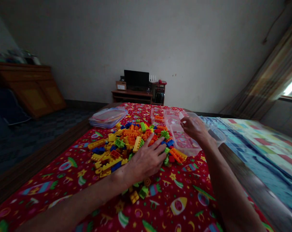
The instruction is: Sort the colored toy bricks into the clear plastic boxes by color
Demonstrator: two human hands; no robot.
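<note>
- Left hand (149,158) spread loose, its fingers parted and reaching far over the bricks (130,132); no brick shows gripped between them.
- Right hand (195,128) curled, fingertips bent left over the boxes (188,150); whether it pinches anything, I cannot tell.
- Left forearm comes in from the near left corner, slanting low across the cloth (83,196), palm down.
- Right forearm rises from the near right, angled far and left, its hand farther out than the left one.
- Bricks lie heaped on the cloth, mostly left of the left hand and beyond its fingertips, with some to its right; yellow ones gather toward the left, orange ones in the middle.
- A few bricks, green and yellow, lie apart on the near side of the left hand.
- Right hand is beyond the heap's right edge; the clear boxes stand under and around it.
- Orange pieces show at the far left box.
- Lids (108,118) are stacked left of the heap, toward the far end.
</note>
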